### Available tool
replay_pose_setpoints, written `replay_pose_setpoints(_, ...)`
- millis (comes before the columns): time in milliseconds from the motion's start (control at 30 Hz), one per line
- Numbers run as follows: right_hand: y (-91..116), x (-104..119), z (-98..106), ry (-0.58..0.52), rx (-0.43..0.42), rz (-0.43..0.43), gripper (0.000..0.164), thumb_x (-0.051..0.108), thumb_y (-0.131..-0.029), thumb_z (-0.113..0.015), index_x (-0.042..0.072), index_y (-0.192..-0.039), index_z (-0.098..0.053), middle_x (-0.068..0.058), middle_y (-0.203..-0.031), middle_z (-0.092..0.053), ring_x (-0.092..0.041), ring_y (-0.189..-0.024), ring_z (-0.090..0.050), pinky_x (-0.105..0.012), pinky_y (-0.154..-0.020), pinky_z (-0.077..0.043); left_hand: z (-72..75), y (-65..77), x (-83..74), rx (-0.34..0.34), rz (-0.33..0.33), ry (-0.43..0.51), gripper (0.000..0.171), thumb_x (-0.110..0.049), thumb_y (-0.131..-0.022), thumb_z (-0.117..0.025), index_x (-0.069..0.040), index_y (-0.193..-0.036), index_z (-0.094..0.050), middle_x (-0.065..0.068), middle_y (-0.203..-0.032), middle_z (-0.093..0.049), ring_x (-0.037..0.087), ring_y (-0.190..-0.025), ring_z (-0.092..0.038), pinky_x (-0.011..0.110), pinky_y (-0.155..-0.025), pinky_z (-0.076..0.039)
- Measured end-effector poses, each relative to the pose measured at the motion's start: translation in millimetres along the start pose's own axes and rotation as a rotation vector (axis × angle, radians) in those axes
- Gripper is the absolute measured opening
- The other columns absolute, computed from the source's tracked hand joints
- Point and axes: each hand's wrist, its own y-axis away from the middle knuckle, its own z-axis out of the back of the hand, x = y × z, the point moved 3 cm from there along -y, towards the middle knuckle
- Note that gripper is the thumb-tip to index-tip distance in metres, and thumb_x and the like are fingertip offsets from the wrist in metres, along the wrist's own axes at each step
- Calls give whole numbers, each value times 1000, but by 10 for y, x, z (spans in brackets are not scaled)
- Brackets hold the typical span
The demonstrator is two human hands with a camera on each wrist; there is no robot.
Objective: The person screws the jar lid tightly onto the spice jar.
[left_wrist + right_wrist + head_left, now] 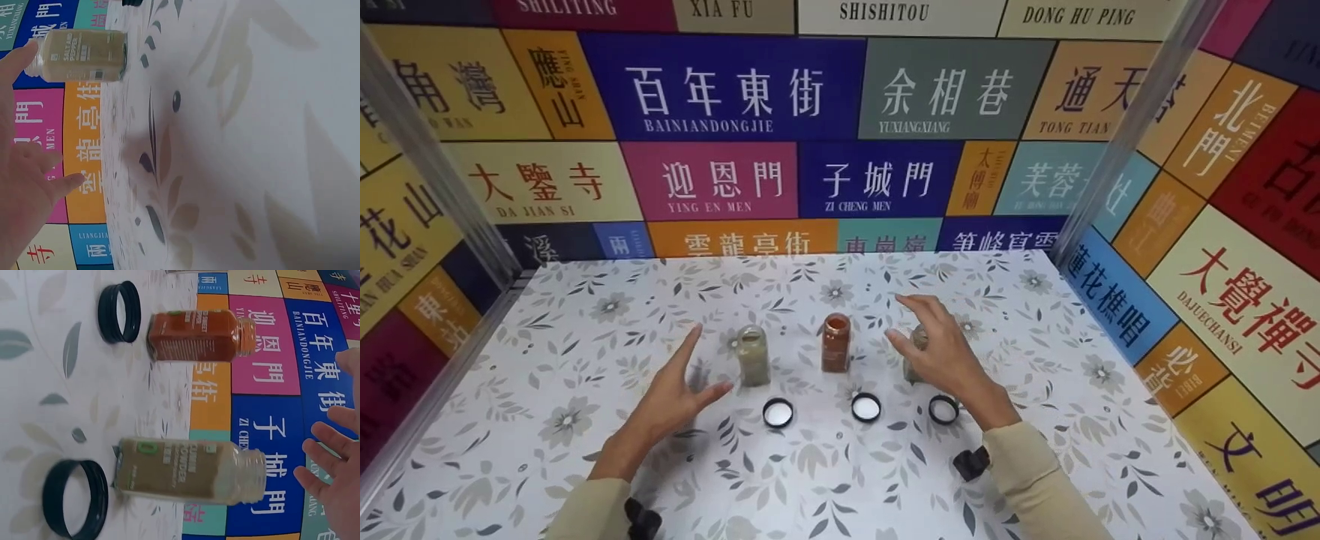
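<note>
Three glass spice jars stand uncapped in a row on the patterned table. The left one, a salt and pepper jar, holds greenish-tan powder. In the middle is a jar of red-brown powder. A cumin powder jar is on the right, mostly hidden behind the right hand in the head view. My left hand hovers left of the salt and pepper jar, thumb and fingers spread, holding nothing. Fingers extended and apart, my right hand is raised beside the cumin jar without gripping it.
Black ring-shaped lids lie in front of the jars: a left lid, a middle lid and a right lid. Sign-covered panels rise behind and beside the floral tabletop.
</note>
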Motion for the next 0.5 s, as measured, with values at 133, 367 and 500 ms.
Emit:
replay_pose_setpoints(133,37,55,-140,-161,26,-22,51,28,-98,-65,14,-145,-52,-9,-141,-53,-30,-127,-55,-56,-104,-47,-86,-13,-1,-2,12,66,99,-41,-90,-73,-21,-162,-8,20,-166,-19,42,-152,-22,63,-121,-24)
replay_pose_setpoints(367,91,209,-366,-303,69,5,49,26,-96,-68,9,-140,-55,-7,-134,-59,-27,-116,-60,-49,-96,-52,-226,-52,-7,-75,-32,202,88,-33,-89,-77,-10,-158,-26,18,-162,-32,40,-147,-36,56,-119,-34)
replay_pose_setpoints(500,99,284,-476,-328,90,8,49,26,-95,-69,10,-139,-56,-5,-133,-60,-24,-117,-60,-43,-96,-53,-285,-61,-6,-111,-8,227,80,-34,-87,-78,-9,-151,-38,16,-157,-39,39,-141,-44,56,-114,-40)
